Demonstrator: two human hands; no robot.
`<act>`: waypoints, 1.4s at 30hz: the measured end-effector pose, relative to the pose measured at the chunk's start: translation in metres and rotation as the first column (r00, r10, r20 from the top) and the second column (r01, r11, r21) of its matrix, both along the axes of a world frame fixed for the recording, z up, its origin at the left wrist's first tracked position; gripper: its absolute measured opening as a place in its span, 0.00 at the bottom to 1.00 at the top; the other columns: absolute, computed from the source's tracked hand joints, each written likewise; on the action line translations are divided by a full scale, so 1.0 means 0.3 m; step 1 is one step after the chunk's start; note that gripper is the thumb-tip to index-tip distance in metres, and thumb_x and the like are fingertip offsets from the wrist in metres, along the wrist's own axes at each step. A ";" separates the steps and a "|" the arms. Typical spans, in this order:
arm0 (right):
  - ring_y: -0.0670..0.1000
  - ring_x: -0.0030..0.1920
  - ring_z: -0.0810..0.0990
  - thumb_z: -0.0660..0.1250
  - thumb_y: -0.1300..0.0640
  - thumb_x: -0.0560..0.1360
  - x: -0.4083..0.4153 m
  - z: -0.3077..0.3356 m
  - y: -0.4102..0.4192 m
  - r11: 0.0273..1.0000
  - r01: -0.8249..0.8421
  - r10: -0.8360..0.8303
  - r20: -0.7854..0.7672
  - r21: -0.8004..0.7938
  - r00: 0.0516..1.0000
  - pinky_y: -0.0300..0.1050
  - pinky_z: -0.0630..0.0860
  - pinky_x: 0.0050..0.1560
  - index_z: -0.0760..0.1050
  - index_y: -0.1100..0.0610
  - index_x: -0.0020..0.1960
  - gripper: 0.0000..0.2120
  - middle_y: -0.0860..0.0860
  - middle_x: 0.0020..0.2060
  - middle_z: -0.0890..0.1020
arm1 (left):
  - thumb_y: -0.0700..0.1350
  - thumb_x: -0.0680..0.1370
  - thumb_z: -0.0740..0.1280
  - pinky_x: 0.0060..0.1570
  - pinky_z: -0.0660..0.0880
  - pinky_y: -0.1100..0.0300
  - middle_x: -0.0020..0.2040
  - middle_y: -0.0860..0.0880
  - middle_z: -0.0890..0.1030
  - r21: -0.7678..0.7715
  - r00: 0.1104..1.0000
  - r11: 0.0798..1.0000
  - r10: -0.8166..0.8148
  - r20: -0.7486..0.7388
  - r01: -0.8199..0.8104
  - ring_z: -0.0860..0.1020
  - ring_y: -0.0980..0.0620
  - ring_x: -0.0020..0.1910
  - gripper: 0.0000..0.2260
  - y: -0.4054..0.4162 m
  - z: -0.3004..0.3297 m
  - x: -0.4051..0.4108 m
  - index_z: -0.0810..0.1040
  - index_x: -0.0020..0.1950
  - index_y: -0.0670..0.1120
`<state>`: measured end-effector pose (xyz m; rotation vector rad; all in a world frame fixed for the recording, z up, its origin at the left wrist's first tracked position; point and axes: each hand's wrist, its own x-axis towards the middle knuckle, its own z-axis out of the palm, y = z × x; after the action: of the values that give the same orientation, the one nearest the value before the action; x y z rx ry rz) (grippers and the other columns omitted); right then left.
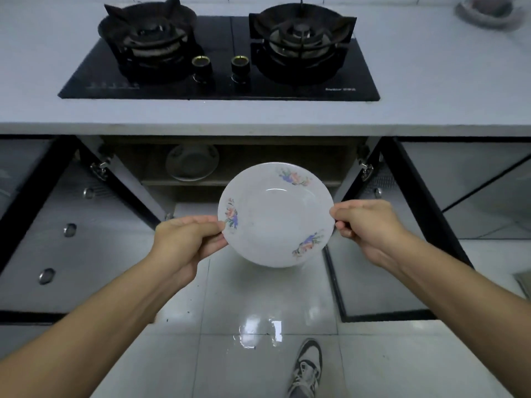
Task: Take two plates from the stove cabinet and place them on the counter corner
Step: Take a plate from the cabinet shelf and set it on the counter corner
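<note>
Holding a plate (pixel 275 215) by its rim, the left hand (pixel 186 239) pinches the left edge and the right hand (pixel 365 222) pinches the right edge, each with the thumb on top and the fingers curled beneath. The plate is white with three flower prints on its rim, nearly level and slightly tilted, in the air in front of the open cabinet (pixel 230 165) under the stove (pixel 218 58). Both cabinet doors stand swung wide. Inside, on a shelf toward the left, another dish (pixel 192 162) leans on edge in the dimness; whether it is a plate or a bowl cannot be told. The stove sits set into the pale surface (pixel 431 81), with two burners and two knobs. At the surface's far right a blurred round dish (pixel 488 10) rests. Below, a shoe (pixel 307 369) stands on the glossy tiled floor (pixel 258 297).
</note>
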<state>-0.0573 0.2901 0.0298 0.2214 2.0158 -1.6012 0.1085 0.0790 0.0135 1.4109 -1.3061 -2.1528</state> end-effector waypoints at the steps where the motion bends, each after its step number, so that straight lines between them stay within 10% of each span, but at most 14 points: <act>1: 0.48 0.24 0.71 0.66 0.72 0.68 0.024 0.041 0.009 1.000 0.002 -0.002 -0.008 0.005 1.000 0.36 0.67 0.22 0.79 0.67 0.36 0.05 0.61 0.33 0.79 | 0.28 0.69 0.72 0.33 0.82 0.58 0.37 0.37 0.86 -0.007 1.000 1.000 -0.003 -0.011 0.003 0.86 0.42 0.37 0.05 0.004 0.040 0.018 0.80 0.44 0.31; 42: 0.46 0.18 0.70 0.66 0.72 0.69 0.261 1.494 0.720 0.965 0.024 -0.082 -0.212 -0.262 0.974 0.31 0.65 0.16 0.75 0.68 0.34 0.06 0.54 0.16 0.75 | 0.24 0.69 0.68 0.25 0.80 0.59 0.36 0.34 0.85 -0.177 0.957 0.981 -0.128 -0.260 0.084 0.86 0.42 0.33 0.05 0.643 1.500 0.177 0.77 0.44 0.28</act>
<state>0.0211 0.5061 0.4779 -0.0018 1.9457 -1.9782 0.1617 0.2719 0.4634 0.9638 -1.4414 -2.1547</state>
